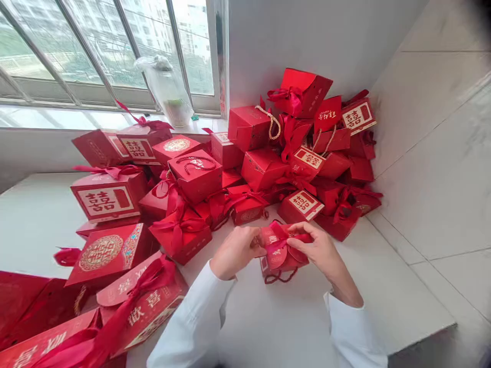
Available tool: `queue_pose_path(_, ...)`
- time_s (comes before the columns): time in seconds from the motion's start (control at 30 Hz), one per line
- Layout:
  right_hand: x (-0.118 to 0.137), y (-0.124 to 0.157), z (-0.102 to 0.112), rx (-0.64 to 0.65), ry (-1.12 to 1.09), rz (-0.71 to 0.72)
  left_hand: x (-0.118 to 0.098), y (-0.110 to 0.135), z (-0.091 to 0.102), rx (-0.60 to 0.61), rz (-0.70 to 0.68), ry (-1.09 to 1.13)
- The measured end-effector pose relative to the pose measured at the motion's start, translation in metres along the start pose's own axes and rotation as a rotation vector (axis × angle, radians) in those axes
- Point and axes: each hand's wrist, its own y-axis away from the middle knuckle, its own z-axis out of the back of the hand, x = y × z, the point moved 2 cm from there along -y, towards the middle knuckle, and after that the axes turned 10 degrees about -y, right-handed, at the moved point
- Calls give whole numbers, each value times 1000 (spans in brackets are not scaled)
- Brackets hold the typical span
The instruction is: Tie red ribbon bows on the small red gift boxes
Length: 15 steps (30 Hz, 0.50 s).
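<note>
A small red gift box [286, 261] with pale characters on its lid lies on the white surface in front of me. Across its top runs a crimson ribbon [276, 244], gathered at the middle. My left hand [237, 250] is at the box's left side, thumb and fingers closed on the ribbon's left part. On the other side, my right hand [317, 246] pinches the ribbon's right loop between thumb and fingers. A dark red cord handle [282, 277] hangs at the near edge of the box. The fingers partly cover the ribbon's ends.
Many red gift boxes [195, 176] are heaped along the wall and to the left, some with ribbons or cord handles. Larger boxes [153, 306] lie near my left forearm. A plastic-wrapped clear container [169, 92] stands on the sill by the barred window. Tiled wall [433, 179] bounds the right.
</note>
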Motion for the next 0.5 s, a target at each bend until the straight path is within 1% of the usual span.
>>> queue_pose_path(0.13,-6,-2,12,1,-116,-7,0,0,1,-10,12,-10)
queue_pose_path(0.27,-10,-6,13,-51,-213,36,2,0,0,-9,12,15)
queue_pose_path(0.37,-14,-8,10,-122,-205,49,3,-1,-2,-12,5,36)
queue_pose_path(0.5,-17,-10,5,-154,-168,49,5,-2,-4,-18,-17,51)
